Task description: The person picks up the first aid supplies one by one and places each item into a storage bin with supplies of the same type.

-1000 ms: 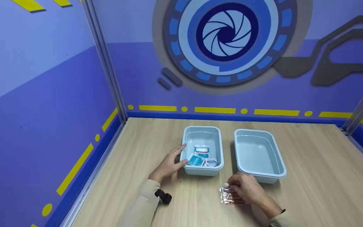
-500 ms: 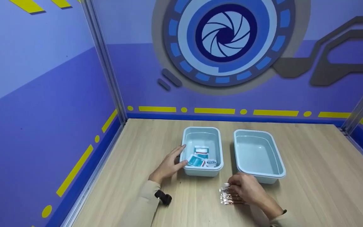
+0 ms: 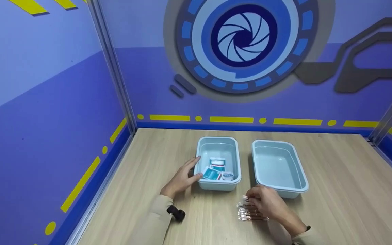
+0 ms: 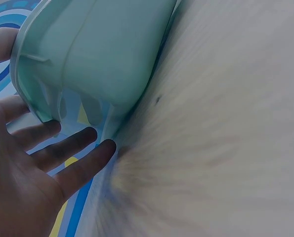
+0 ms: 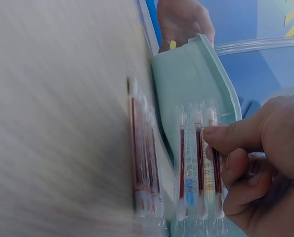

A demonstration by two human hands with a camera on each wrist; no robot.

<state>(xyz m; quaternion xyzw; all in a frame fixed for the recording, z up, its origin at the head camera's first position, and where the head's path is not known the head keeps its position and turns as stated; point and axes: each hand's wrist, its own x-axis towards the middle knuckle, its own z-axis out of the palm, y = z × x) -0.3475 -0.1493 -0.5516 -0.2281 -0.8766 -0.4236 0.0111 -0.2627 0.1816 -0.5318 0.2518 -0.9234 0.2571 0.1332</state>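
Note:
My right hand (image 3: pixel 267 200) pinches a clear-wrapped strip of cotton swabs (image 5: pixel 198 168) with dark reddish-brown stems between thumb and fingers. More wrapped swabs (image 5: pixel 146 158) lie beside the strip on the wooden table; in the head view the swabs (image 3: pixel 248 213) appear as a row, partly hidden by the hand. My left hand (image 3: pixel 181 177) touches the left side of the left light-blue plastic tub (image 3: pixel 218 186), thumb near the rim and fingers fairly straight. Inside that tub are several small teal-and-white packets (image 3: pixel 213 173) and a small white packet (image 3: pixel 228 175).
A second light-blue tub (image 3: pixel 278 166) stands to the right, just beyond my right hand, with nothing visible in it. The table (image 3: pixel 141 163) meets a blue wall (image 3: pixel 148 85) at the back and another on the left, joined by a metal post (image 3: pixel 114 68).
My right fingers have raised the far end of the swab row slightly, so a wrapper tip stands apart from the others. My left hand and both tubs stay in place.

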